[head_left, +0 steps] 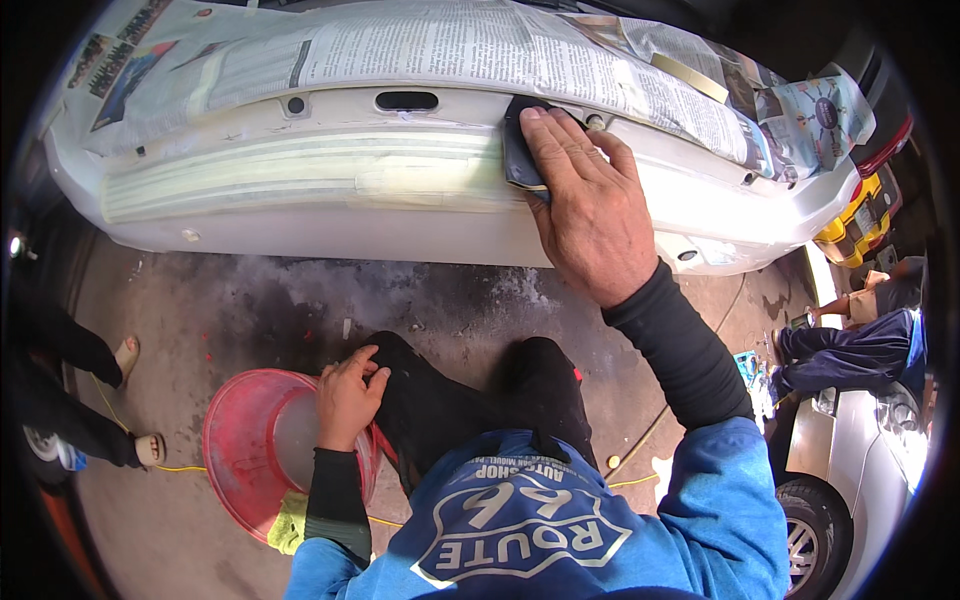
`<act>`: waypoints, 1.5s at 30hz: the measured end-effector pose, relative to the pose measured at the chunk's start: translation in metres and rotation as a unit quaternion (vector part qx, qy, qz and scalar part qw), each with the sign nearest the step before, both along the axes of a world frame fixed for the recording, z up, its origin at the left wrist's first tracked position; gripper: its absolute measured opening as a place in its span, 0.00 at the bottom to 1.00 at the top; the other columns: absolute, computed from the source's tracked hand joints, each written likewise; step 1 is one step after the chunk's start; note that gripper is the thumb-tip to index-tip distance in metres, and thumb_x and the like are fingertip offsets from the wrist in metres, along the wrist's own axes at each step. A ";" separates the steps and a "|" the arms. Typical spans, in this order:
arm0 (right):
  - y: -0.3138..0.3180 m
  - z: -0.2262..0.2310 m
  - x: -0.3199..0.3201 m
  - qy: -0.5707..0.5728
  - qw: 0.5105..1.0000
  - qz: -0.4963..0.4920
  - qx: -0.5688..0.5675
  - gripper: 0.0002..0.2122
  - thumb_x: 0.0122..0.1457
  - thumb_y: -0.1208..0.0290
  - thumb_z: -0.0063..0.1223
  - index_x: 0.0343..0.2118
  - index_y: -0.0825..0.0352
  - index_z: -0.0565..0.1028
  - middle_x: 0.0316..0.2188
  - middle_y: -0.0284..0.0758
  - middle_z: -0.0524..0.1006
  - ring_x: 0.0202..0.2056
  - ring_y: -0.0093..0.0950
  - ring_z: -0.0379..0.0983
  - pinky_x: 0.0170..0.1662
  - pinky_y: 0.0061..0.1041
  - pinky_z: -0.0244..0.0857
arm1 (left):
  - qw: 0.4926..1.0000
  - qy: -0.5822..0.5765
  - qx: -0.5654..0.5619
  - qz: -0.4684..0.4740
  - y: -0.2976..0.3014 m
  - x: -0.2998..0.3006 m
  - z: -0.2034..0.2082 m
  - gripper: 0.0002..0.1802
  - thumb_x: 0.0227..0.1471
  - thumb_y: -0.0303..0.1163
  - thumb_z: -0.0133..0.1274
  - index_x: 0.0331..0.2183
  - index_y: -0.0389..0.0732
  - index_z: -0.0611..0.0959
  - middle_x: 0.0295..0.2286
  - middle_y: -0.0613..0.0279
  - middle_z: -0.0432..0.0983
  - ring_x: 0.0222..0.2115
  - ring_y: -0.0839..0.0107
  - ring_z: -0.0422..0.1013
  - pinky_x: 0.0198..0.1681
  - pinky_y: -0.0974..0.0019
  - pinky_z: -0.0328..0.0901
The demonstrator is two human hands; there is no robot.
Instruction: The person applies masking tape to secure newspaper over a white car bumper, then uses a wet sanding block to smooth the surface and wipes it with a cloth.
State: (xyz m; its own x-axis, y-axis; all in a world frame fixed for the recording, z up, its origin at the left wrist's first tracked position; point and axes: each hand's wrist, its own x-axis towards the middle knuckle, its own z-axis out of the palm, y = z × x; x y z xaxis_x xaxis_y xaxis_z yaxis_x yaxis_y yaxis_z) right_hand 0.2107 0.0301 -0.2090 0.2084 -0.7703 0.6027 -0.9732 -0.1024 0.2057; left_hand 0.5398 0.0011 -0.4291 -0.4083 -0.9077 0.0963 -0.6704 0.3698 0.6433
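A white car bumper (420, 230) stretches across in front of me, its middle band covered with pale masking tape (300, 180). My right hand (595, 200) presses a dark sheet of sandpaper (520, 160) onto the taped band, fingers together and pointing away from me. Whether a block lies under the sheet is hidden. My left hand (348, 395) rests by my left knee, its fingers loosely bent and apart, with nothing in it. Right beside it stands a red bucket (235, 430) with greyish liquid inside. A yellow-green cloth (288, 523) hangs over the bucket's near rim.
Newspaper (420, 45) covers the area above the bumper. Another person's legs and sandals (150, 450) are at the left. At the right, a person in dark trousers (850, 350) is beside a silver car (860, 470). A yellow cord (180, 468) crosses the stained concrete floor (150, 320).
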 end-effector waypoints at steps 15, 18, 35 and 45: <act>-0.039 0.015 0.030 0.029 0.993 0.100 0.048 0.31 0.61 0.70 0.59 0.67 0.69 0.66 0.65 0.45 0.70 0.68 0.41 0.63 0.72 0.40 0.54 | 0.999 -0.019 0.024 -0.008 0.002 -0.001 0.011 0.23 0.54 0.40 0.62 0.51 0.43 0.85 0.35 0.58 0.86 0.37 0.59 0.80 0.49 0.58 0.68; -0.063 0.019 0.063 0.028 0.989 0.137 0.057 0.30 0.61 0.71 0.60 0.65 0.71 0.66 0.63 0.48 0.72 0.67 0.43 0.65 0.71 0.40 0.55 | 0.999 0.012 0.026 0.015 0.004 0.002 0.010 0.24 0.53 0.39 0.64 0.51 0.44 0.84 0.34 0.60 0.86 0.32 0.60 0.79 0.49 0.57 0.68; -0.096 0.020 0.108 0.120 0.981 0.137 0.064 0.33 0.69 0.52 0.50 0.68 0.72 0.61 0.65 0.49 0.68 0.70 0.43 0.60 0.73 0.42 0.50 | 0.999 0.019 -0.030 -0.005 0.004 0.008 0.001 0.21 0.54 0.39 0.63 0.49 0.45 0.85 0.35 0.60 0.86 0.36 0.59 0.80 0.47 0.57 0.69; -0.093 0.037 0.117 0.123 0.980 0.108 0.111 0.32 0.70 0.50 0.48 0.66 0.73 0.64 0.65 0.50 0.69 0.69 0.43 0.62 0.73 0.42 0.52 | 0.999 0.011 -0.030 0.001 0.001 0.004 -0.002 0.20 0.53 0.37 0.63 0.48 0.44 0.86 0.35 0.60 0.86 0.36 0.59 0.80 0.46 0.57 0.69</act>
